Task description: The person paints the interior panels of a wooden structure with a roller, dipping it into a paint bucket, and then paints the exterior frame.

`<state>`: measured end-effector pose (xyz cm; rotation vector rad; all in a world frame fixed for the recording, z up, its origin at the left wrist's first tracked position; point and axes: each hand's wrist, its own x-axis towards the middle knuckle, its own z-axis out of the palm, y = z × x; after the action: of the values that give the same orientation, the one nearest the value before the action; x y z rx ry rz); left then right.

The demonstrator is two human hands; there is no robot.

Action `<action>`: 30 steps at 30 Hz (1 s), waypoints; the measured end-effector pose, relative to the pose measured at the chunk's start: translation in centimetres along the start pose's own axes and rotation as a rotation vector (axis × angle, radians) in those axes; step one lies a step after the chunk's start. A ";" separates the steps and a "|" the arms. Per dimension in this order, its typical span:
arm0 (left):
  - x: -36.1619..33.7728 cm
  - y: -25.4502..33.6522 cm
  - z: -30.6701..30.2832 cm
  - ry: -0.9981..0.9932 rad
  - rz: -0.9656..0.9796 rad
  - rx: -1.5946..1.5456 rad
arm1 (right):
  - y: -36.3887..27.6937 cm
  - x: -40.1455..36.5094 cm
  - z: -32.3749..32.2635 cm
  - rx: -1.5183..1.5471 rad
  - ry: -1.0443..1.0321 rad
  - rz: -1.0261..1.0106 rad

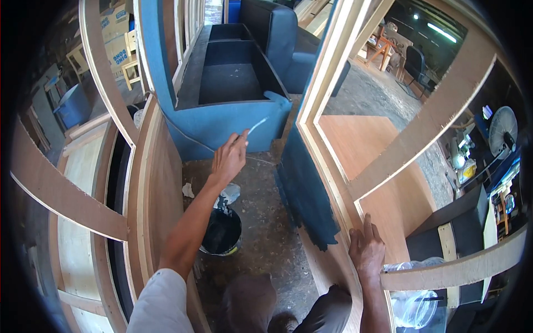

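My left hand (pixel 229 158) is closed around the handle of a paint roller (pixel 277 100) and stretches forward over the floor. The roller's blue head is at the upper right corner of a blue-painted end panel (pixel 222 125). Below my left forearm stands a paint bucket (pixel 220 236) of dark paint, with a pale, paint-smeared piece at its rim. My right hand (pixel 367 250) grips the edge of a bare wooden frame (pixel 327 150), fingers bent over it. The panel beside that frame carries a dark blue painted patch (pixel 305 188) with a ragged lower edge.
Wooden frames with curved slats (pixel 72 205) rise close on my left. Curved slats (pixel 438 127) also project on the right, near a plywood panel (pixel 366 144). A dark sofa (pixel 272 39) stands ahead. A fan (pixel 502 130) is at far right.
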<state>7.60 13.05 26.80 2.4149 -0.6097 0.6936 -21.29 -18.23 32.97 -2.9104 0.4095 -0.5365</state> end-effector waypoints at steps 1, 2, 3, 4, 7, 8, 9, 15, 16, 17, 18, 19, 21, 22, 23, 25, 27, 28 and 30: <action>-0.5 1.1 -0.1 0.079 -0.055 -0.059 | 0.1 -0.1 -0.1 -0.002 -0.003 0.011; -1.2 2.1 -0.1 0.158 -0.114 -0.116 | 0.1 -0.2 -0.1 -0.014 -0.006 0.005; -1.9 3.2 -0.1 0.154 -0.116 -0.116 | 0.0 -0.1 -0.1 -0.024 -0.010 -0.008; -2.5 4.2 0.1 0.207 -0.131 -0.201 | 0.1 0.0 0.0 -0.022 -0.014 -0.009; -4.9 8.0 0.1 0.267 -0.195 -0.370 | 0.1 -0.4 0.0 -0.034 -0.005 -0.024; -5.7 9.2 0.2 0.286 -0.229 -0.460 | -0.2 -0.4 -0.2 -0.028 -0.027 0.008; -6.5 9.9 1.0 0.299 -0.219 -0.477 | -0.3 -0.5 -0.4 -0.021 -0.049 0.042; -11.4 17.1 -0.8 -0.006 -0.405 -1.194 | 0.0 -2.1 -0.6 0.204 0.323 -0.256; -12.0 17.9 -0.8 -0.048 -0.399 -1.264 | -0.6 -2.6 -0.4 0.205 0.314 -0.253; -12.4 18.6 -1.0 -0.090 -0.405 -1.309 | -1.9 -3.4 0.0 0.332 0.190 -0.251; -12.9 19.2 -1.1 -0.136 -0.412 -1.355 | -3.2 -4.4 0.4 0.458 0.064 -0.243; -12.9 19.1 -0.4 -0.166 -0.343 -1.357 | -4.2 -5.1 1.2 0.459 0.055 -0.231; -13.6 19.9 0.1 -0.216 -0.382 -1.391 | -5.9 -5.7 3.3 0.779 -0.142 -0.121; -13.9 20.2 0.4 -0.210 -0.361 -1.380 | -6.6 -6.2 3.7 0.780 -0.138 -0.125; -14.5 20.3 0.9 -0.223 -0.366 -1.368 | -7.2 -6.5 4.0 0.821 -0.221 0.017; -15.2 20.3 1.2 -0.216 -0.345 -1.266 | -7.5 -6.6 5.0 0.858 -0.290 0.130; -15.6 20.0 0.9 -0.264 -0.333 -1.262 | -7.3 -7.2 6.7 0.925 -0.082 0.049; -15.6 19.7 0.9 -0.324 -0.332 -1.259 | -7.3 -7.2 6.7 0.927 -0.070 0.031; -15.6 18.9 0.9 -0.360 -0.322 -1.238 | -7.2 -7.2 6.6 0.981 -0.084 0.146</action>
<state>-14.36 2.54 24.04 1.3783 -0.5241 -0.2601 -23.63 -8.58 25.98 -1.9350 0.2393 -0.4200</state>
